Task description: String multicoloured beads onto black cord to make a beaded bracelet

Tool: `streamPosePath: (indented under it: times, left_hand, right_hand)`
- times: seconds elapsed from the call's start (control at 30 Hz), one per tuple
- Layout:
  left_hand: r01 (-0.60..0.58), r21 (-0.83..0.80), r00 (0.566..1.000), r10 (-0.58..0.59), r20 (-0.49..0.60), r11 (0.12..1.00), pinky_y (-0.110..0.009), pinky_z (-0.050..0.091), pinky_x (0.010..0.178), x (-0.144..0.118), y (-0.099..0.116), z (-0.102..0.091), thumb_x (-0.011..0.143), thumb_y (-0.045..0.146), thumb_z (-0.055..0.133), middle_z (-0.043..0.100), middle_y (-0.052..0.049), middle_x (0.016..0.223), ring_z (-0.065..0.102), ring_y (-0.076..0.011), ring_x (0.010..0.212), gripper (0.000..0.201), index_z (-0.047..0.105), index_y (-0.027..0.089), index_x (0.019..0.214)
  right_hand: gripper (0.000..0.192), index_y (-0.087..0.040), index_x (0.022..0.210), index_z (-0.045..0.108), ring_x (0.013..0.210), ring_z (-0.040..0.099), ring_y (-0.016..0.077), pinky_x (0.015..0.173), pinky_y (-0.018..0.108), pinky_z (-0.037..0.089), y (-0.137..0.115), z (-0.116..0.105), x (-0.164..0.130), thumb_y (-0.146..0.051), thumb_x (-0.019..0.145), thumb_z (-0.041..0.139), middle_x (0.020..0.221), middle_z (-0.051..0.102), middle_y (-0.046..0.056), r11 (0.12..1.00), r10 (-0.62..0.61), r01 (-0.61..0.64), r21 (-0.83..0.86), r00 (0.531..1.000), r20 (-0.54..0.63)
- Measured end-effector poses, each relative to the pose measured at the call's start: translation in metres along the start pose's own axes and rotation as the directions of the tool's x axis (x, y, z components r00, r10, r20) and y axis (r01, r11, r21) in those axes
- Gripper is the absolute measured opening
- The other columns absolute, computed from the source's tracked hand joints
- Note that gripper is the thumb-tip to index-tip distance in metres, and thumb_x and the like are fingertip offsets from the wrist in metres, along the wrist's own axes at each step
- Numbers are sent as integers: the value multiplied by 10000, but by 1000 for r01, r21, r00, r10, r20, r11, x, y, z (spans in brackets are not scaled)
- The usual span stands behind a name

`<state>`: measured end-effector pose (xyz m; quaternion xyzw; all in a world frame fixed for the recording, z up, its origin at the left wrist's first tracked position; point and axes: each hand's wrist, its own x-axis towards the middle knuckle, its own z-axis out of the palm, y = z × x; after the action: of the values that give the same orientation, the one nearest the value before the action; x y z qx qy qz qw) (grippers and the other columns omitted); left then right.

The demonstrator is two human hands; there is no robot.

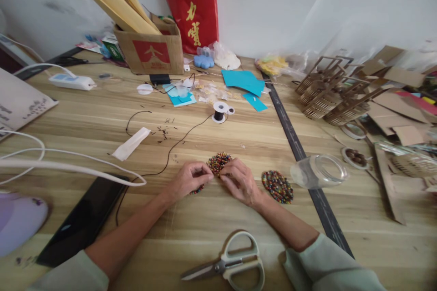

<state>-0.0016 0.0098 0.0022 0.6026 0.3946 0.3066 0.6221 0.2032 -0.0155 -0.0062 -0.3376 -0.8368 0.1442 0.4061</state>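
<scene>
Small multicoloured beads [218, 162] lie heaped together on the wooden table, between and just beyond my two hands. My left hand [191, 179] is closed, thumb and index finger pinched at the near left side of the heap. A few beads of a strand [197, 189] show beneath that palm. My right hand [241, 182] is also closed, with its fingertips pinched at the heap's right side. The exact bit of strand in each pinch is too small to see. A coiled bead strand [277, 187] rests to the right of my right hand.
Scissors [227, 263] lie nearest me, blades leftward. A clear jar [319, 172] is on its side at right. A spool of black cord [219, 113] stands behind the heap, its cord trailing left past a black phone [83, 218]. Bamboo baskets [331, 95] sit at far right.
</scene>
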Motion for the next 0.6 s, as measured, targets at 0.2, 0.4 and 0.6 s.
streamPosePath:
  times: [0.2,0.4,0.6]
  left_hand:
    - [12,-29,996,-15,-90,999,-220,430,558,0,8,1,710,327,695,578,19,589,519,-91,541,218,598,136,669]
    - [11,-31,996,-13,-83,999,-218,431,554,1,7,1,703,320,696,577,22,577,520,-90,535,211,598,137,662]
    - [7,-26,997,-10,-80,1000,-215,422,546,2,4,1,708,314,679,575,22,589,515,-88,535,197,595,139,678]
  right_hand:
    - [54,-185,909,617,811,540,198,732,351,454,1,5,1,-201,886,571,852,610,74,988,17,-7,-153,998,68]
    - [97,-181,860,608,815,510,207,759,367,414,2,6,2,-241,902,545,823,596,68,963,53,-20,-268,992,118]
    - [128,-177,843,609,816,497,210,769,367,400,1,7,2,-246,913,527,817,587,68,948,73,-26,-316,988,138]
